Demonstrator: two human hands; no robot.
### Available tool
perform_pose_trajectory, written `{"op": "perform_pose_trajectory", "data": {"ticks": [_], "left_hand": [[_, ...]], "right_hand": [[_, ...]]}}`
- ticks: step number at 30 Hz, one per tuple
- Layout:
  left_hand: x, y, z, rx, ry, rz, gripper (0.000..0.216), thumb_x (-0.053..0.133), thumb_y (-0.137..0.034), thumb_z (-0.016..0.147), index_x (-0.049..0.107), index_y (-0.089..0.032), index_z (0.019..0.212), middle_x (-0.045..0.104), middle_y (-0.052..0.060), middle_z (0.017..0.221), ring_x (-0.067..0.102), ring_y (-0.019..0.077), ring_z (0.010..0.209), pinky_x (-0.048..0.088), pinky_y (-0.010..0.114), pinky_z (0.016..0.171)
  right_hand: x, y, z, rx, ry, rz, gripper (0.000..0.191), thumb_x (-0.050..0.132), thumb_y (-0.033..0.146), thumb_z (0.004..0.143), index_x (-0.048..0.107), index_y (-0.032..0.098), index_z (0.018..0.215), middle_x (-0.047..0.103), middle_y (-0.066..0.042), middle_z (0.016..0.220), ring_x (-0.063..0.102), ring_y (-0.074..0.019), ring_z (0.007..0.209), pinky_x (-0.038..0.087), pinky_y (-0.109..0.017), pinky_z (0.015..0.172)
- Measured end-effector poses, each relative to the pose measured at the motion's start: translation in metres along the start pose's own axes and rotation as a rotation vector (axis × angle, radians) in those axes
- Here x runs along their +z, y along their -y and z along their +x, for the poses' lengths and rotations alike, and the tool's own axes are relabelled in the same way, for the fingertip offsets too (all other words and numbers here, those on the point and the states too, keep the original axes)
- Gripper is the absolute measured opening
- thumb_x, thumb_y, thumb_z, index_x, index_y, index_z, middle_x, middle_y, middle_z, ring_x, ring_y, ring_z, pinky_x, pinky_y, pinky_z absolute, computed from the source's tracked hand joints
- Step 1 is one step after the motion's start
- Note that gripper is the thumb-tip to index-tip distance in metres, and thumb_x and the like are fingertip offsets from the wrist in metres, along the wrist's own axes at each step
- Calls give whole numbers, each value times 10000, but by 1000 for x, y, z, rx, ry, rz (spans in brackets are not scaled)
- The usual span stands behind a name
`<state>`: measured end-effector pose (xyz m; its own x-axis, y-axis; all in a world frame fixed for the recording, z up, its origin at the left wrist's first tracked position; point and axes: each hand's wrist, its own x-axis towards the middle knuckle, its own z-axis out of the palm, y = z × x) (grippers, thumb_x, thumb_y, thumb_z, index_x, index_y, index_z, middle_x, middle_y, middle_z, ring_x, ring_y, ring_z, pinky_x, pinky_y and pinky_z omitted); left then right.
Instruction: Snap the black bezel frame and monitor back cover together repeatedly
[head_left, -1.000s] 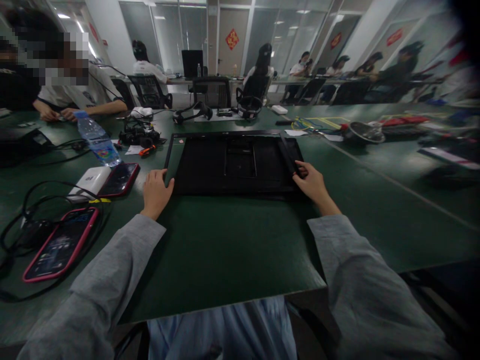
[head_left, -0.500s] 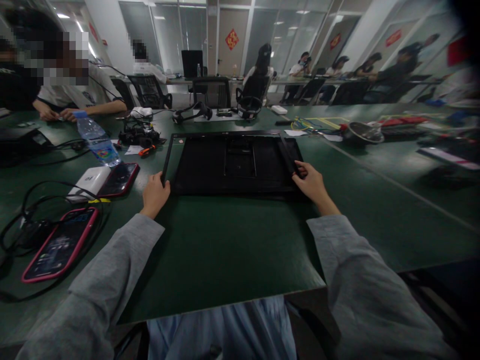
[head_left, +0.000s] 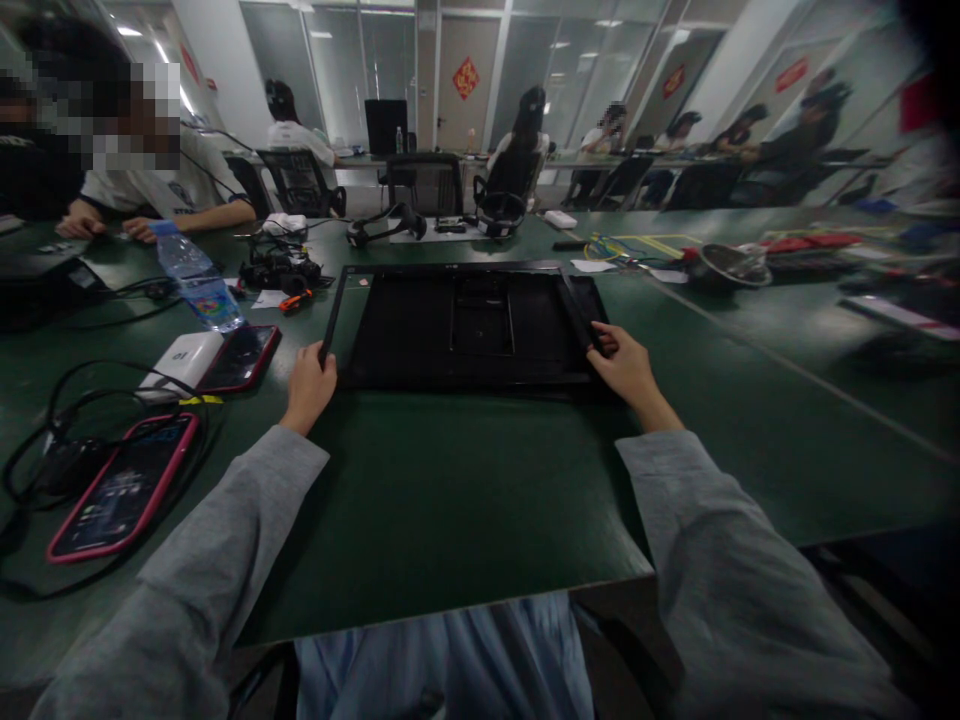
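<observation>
A thin black monitor bezel (head_left: 336,315) lies across a black monitor back cover (head_left: 409,325) on the green table. My left hand (head_left: 309,385) is closed around the bezel's left side, thumb on top. Its right side is gripped by my right hand (head_left: 624,368), fingers on the inner edge. The bezel sits shifted left of the cover, so a strip of green table shows inside its left side. A raised rectangular recess (head_left: 481,318) is visible in the middle of the cover. My fingers partly hide both sides of the bezel.
To the left are a water bottle (head_left: 199,280), a white box (head_left: 180,366), two phones, one of them pink-cased (head_left: 124,490), and looped black cables. A metal bowl (head_left: 731,266) and wires stand at the right. A co-worker's hands (head_left: 142,228) rest at the far left.
Both hands keep hold of the bezel, and it stays over the cover in nearly the same place. The whole view has shifted very slightly.
</observation>
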<state>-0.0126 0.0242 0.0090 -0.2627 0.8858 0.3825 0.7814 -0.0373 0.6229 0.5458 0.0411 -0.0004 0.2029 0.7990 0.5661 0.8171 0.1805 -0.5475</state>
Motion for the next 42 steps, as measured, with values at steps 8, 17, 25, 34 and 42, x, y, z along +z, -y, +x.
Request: {"op": "perform_pose_trajectory", "data": {"ticks": [8, 17, 25, 34, 42], "left_hand": [[-2, 1, 2, -22, 22, -63, 353, 524, -277, 950, 612, -144, 1265, 659, 181, 1279, 623, 320, 1251, 459, 512, 1125], [7, 5, 3, -50, 91, -341, 317, 485, -256, 986, 527, -181, 1292, 731, 128, 1230, 734, 211, 963, 567, 419, 952], [10, 3, 4, -87, 95, -447, 294, 505, -224, 977, 508, -172, 1266, 714, 140, 1254, 727, 184, 942, 581, 399, 935], [5, -9, 1, -122, 83, -526, 270, 487, -201, 978, 504, -172, 1246, 695, 134, 1244, 717, 165, 895, 598, 374, 881], [3, -7, 2, -117, 70, -495, 253, 483, -223, 979, 490, -183, 1229, 702, 107, 1208, 715, 151, 825, 581, 344, 820]], "right_hand": [[-2, 1, 0, -9, -9, -1, 582, 666, 325, 775, 680, 160, 1333, 702, -91, 962, 648, -216, 794, 600, -443, 869], [-10, 14, -2, -11, -51, -27, 500, 667, 304, 783, 710, 192, 1268, 715, -80, 937, 672, -230, 833, 582, -457, 920], [-11, 13, -1, -8, -46, 9, 474, 677, 305, 778, 716, 201, 1239, 718, -84, 937, 674, -238, 842, 590, -448, 891], [-13, 21, -4, -3, -42, 28, 427, 674, 339, 785, 722, 196, 1184, 699, -77, 879, 660, -236, 805, 595, -446, 854], [-11, 27, -5, -16, -44, 27, 411, 662, 341, 793, 720, 215, 1180, 700, -73, 882, 660, -237, 798, 597, -455, 862]]}}
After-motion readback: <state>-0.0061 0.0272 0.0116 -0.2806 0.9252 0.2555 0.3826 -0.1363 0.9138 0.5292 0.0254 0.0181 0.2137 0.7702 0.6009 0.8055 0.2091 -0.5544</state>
